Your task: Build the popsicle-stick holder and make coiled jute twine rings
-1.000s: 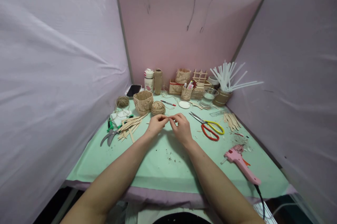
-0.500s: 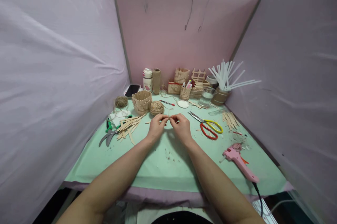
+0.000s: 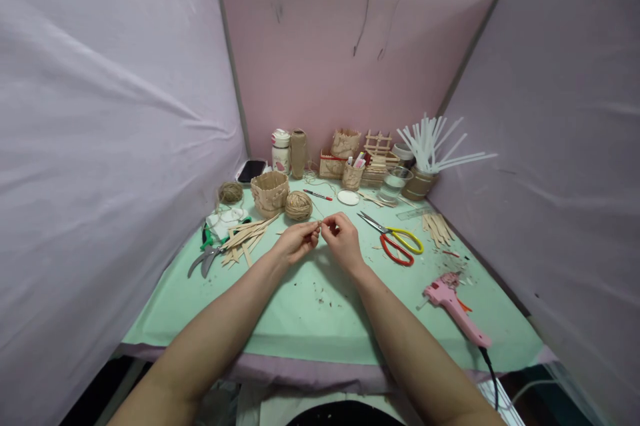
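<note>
My left hand (image 3: 299, 241) and my right hand (image 3: 342, 241) meet fingertip to fingertip above the middle of the table. Both pinch a thin end of twine between thumb and forefinger; most of it is hidden by the fingers. A ball of twine (image 3: 299, 206) lies just beyond my left hand, with a fine strand between it and the fingertips. Scissors (image 3: 393, 237) with one red and one yellow handle lie open to the right of my right hand. Left of my left hand is a pile of flat wooden sticks (image 3: 246, 239).
Pruning shears (image 3: 206, 259) and a woven-looking basket (image 3: 270, 193) stand left. A pink glue gun (image 3: 457, 311) with its cord lies at the right front. Along the back are a glass of water (image 3: 394, 185), small wooden containers, a bottle (image 3: 281, 153) and white glue sticks (image 3: 427, 143).
My left hand has rolled over, turning its palm side and curled fingers more into view. My right hand has shifted slightly, still pinching at the same spot.
</note>
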`<state>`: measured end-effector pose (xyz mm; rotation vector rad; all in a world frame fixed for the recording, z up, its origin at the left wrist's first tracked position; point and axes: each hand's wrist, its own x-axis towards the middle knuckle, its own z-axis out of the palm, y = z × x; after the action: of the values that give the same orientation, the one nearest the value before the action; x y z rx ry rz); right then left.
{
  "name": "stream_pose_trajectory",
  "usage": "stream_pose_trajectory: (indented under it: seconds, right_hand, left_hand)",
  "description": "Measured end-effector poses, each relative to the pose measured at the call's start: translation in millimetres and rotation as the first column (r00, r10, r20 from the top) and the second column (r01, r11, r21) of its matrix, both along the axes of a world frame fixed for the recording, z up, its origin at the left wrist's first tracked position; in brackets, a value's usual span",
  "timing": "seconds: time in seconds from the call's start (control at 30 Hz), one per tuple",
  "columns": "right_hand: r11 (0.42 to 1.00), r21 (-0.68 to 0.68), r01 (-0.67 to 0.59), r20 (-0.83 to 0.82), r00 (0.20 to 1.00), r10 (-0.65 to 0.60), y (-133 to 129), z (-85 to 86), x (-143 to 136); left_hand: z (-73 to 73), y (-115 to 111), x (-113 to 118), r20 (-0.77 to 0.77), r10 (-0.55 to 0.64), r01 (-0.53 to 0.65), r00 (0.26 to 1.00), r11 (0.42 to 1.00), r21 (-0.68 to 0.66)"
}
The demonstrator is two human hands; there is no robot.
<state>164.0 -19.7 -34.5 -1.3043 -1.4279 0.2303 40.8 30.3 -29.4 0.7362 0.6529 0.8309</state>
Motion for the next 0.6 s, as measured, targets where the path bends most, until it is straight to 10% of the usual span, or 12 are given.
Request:
stream_pose_trajectory:
  seconds: [0.3,0.6]
  right_hand:
    - [0.993,-0.115,-0.033,-0.168,0.986,0.013,2.6,0.5,3.5]
    - [0.988,-0.15,-0.023,-0.353,0.935,-0.032,5.7,-1.0,5.9]
  left_hand:
    - [-4.1,0.9,1.5,-0.221,0.17,-0.083,0.96,0.93,0.359]
    - [2.6,-0.5,-3.8,-0.428,0.365,0.039,0.827,0.722,0.691]
